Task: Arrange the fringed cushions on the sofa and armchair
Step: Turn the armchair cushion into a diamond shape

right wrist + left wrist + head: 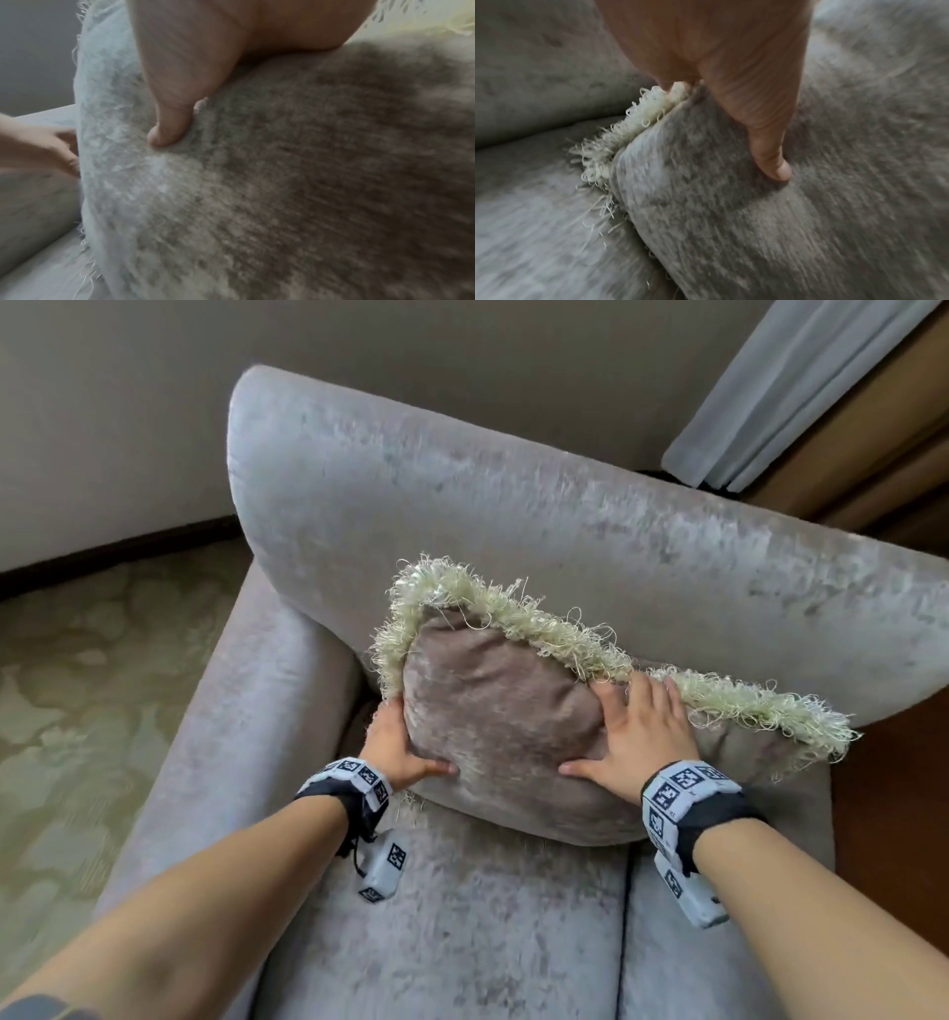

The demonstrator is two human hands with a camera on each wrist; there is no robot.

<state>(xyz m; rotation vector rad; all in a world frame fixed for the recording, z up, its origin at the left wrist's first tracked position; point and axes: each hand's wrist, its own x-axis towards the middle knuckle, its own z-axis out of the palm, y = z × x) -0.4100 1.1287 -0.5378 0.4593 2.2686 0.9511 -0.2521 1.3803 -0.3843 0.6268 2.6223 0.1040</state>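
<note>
A taupe velvet cushion (503,711) with a pale green fringe (565,634) leans against the backrest (462,516) in the left corner of a grey velvet sofa. My left hand (395,747) grips its left edge, thumb on the front and fingers hidden behind. My right hand (637,737) lies flat on the front face, fingers spread up to the top fringe. In the left wrist view the thumb (770,142) dents the cushion (757,223) beside its fringe (618,142). The right wrist view shows the right thumb (172,121) pressing the cushion (282,182).
The sofa's left armrest (246,711) stands close beside the cushion, with the seat cushions (462,942) in front. A patterned green carpet (77,685) lies to the left. A pale curtain (770,392) hangs at the upper right above brown wood flooring (883,814).
</note>
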